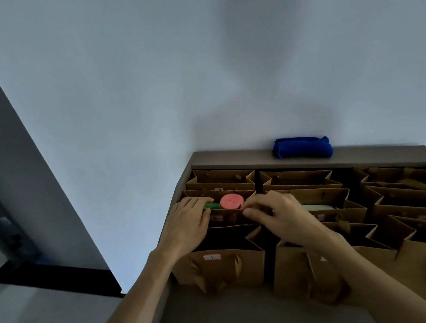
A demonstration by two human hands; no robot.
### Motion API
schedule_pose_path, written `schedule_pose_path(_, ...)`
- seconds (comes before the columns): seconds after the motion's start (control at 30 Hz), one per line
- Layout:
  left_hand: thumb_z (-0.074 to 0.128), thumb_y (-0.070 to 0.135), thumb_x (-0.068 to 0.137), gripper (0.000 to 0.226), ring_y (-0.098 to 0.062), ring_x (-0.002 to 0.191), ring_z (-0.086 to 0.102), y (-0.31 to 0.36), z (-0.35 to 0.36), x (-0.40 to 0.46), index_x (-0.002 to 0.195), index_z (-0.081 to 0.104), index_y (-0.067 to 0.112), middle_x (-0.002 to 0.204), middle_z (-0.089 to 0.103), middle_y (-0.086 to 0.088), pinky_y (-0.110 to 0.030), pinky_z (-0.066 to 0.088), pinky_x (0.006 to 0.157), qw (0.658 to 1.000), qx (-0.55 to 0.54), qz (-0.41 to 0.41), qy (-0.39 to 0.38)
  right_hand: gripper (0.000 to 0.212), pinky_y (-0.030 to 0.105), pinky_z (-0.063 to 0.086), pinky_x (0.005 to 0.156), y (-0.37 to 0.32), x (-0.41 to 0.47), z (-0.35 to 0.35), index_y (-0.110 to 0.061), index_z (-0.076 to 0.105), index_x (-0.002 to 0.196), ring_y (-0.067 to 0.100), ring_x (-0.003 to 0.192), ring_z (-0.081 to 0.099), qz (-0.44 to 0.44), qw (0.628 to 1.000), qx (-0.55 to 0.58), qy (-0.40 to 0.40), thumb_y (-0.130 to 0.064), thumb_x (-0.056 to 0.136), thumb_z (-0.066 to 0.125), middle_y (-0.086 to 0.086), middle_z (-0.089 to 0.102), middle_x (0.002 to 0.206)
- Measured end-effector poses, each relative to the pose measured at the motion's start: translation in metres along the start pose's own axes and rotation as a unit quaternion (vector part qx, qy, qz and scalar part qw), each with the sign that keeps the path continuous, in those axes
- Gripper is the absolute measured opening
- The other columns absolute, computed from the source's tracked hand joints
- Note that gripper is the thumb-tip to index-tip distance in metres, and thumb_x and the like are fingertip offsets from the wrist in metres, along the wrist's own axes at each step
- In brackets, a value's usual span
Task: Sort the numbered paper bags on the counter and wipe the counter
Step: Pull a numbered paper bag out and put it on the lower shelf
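Brown paper bags (pixel 315 203) packed in rows on a grey counter (pixel 247 311), filling it from the left edge to the right edge of view, mouths open upward. Nearest bag in the left column (pixel 230 266) marked with a white label (pixel 212 257) reading 1, twisted handles hanging down its front. Just behind it, the second bag in that column (pixel 227 218), holding a round pink object (pixel 231 201) and a green object (pixel 212 206) side by side; small label on its front, number too blurred to read. Two more bags farther back in the same column, the nearer one with a small label, unreadable.

Left hand (pixel 186 222) reaching over bag 1, fingers laid along the left part of the second bag's near rim, fingertips touching the green object; curled round the rim or only resting on it, cannot tell. Right hand (pixel 277 216) at the right end of the same rim, thumb and fingers curled and pinching the paper edge. Hands apart, one at each side of that bag's mouth.

Pale green item (pixel 315 206) lying in a bag of the middle column, just right of the right hand. Folded blue cloth (pixel 302 146) on the raised back ledge (pixel 232 157) against the wall (pixel 198 71), well apart from both hands, far right of them.
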State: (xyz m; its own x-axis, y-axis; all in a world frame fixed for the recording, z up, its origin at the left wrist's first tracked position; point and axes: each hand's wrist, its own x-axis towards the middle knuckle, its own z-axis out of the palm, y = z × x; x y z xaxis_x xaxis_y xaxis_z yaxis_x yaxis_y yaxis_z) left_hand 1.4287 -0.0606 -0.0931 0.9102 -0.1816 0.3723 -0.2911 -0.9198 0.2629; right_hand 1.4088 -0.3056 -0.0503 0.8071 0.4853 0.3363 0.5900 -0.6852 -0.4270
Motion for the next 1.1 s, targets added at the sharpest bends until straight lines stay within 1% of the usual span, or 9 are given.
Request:
schedule_pose_path(0.1,0.04,0.034,0.1,0.035,-0.011,0.13,0.044,0.001,-0.003,-0.006,0.133,0.05,0.03,0.136,0.054,0.01,-0.032,0.036,0.111,1.0,0.002,-0.002,0.015,0.02,0.019,0.049,0.082,0.015,0.022,-0.001,-0.031,0.063,0.112,-0.004,0.096,0.055,0.014,0.999,-0.032,0.005,-0.034,0.094,0.058,-0.015,0.062,0.108)
schedule_pose_path(0.2,0.042,0.034,0.1,0.034,-0.012,0.128,0.047,0.001,-0.005,-0.011,0.131,0.053,0.028,0.134,0.056,0.009,-0.029,0.038,0.107,1.0,0.006,0.003,0.026,0.025,0.03,0.05,0.088,0.022,0.041,0.005,-0.029,0.063,0.114,0.009,0.102,0.054,0.048,0.99,-0.113,-0.067,-0.039,0.092,0.06,-0.006,0.057,0.113)
schedule_pose_path(0.27,0.04,0.036,0.099,0.035,-0.012,0.127,0.048,0.001,-0.006,-0.014,0.13,0.054,0.028,0.133,0.057,0.009,-0.028,0.037,0.105,1.0,0.01,0.005,0.028,0.027,0.028,0.048,0.085,0.021,0.049,0.007,-0.025,0.064,0.115,0.01,0.099,0.052,0.063,0.983,-0.145,-0.097,-0.041,0.093,0.058,-0.004,0.055,0.11)
schedule_pose_path(0.37,0.029,0.044,0.094,0.046,-0.012,0.126,0.049,0.001,-0.006,-0.016,0.13,0.054,0.029,0.133,0.057,0.009,-0.028,0.036,0.106,1.0,0.019,-0.001,0.023,0.028,0.028,0.049,0.083,0.023,0.06,0.005,-0.022,0.065,0.116,0.01,0.099,0.055,0.096,0.984,-0.111,-0.099,-0.039,0.096,0.054,-0.006,0.057,0.105)
schedule_pose_path(0.53,0.023,0.047,0.092,0.051,-0.011,0.126,0.049,-0.002,-0.006,-0.015,0.129,0.054,0.031,0.134,0.057,0.01,-0.03,0.037,0.109,1.0,0.021,-0.015,0.012,0.025,0.041,0.051,0.092,0.033,0.073,0.0,-0.024,0.067,0.111,0.016,0.105,0.059,0.132,0.981,-0.093,-0.105,-0.04,0.096,0.055,-0.002,0.065,0.112)
schedule_pose_path(0.7,0.023,0.045,0.093,0.05,-0.011,0.131,0.042,-0.002,-0.007,-0.013,0.131,0.051,0.031,0.137,0.052,0.011,-0.031,0.032,0.111,1.0,0.026,-0.008,0.012,0.025,0.035,0.053,0.087,0.033,0.067,0.004,-0.023,0.068,0.111,0.011,0.099,0.061,0.119,0.983,-0.079,-0.114,-0.039,0.094,0.057,-0.004,0.066,0.108)
schedule_pose_path(0.83,0.025,0.042,0.098,0.044,-0.011,0.135,0.035,0.0,-0.006,-0.007,0.133,0.05,0.031,0.141,0.047,0.013,-0.032,0.027,0.113,0.999,0.045,0.009,-0.008,0.022,0.026,0.052,0.081,0.029,0.05,0.009,-0.023,0.069,0.099,0.006,0.09,0.06,0.074,0.984,-0.102,-0.123,-0.041,0.092,0.06,-0.008,0.063,0.101)
schedule_pose_path(0.97,0.03,0.038,0.102,0.036,-0.007,0.11,0.057,0.005,-0.006,-0.001,0.119,0.06,0.028,0.123,0.064,0.011,-0.023,0.044,0.09,0.998,0.053,0.016,-0.033,0.024,0.027,0.046,0.09,0.035,0.038,0.01,-0.028,0.067,0.106,0.008,0.107,0.052,0.04,0.985,-0.129,-0.106,-0.044,0.09,0.062,-0.009,0.056,0.115)
schedule_pose_path(1.1,0.031,0.039,0.102,0.035,-0.006,0.1,0.06,0.003,-0.006,-0.001,0.117,0.061,0.027,0.116,0.066,0.011,-0.014,0.042,0.075,0.998,0.047,0.025,-0.019,0.057,0.038,0.038,0.103,0.039,0.045,0.011,-0.038,0.047,0.131,0.019,0.128,0.034,0.059,0.989,-0.119,-0.059,-0.056,0.081,0.067,-0.004,0.039,0.139)
